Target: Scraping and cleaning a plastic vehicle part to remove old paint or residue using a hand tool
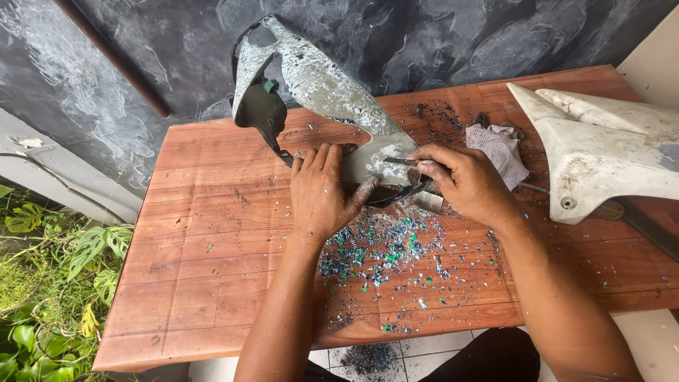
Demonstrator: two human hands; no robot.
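The left hand (322, 189) presses flat on the panel (332, 92) while the right hand (467, 182) pinches a blade (400, 161) against it.

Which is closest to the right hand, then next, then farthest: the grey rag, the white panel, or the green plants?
From the right hand:
1. Grey rag, just beyond the hand on the table.
2. White panel, at the table's right end.
3. Green plants, on the ground far left.

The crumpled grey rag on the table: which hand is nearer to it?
Right. The right hand, gripping a scraper blade, sits just beside the rag; the left hand presses the curved panel farther away.
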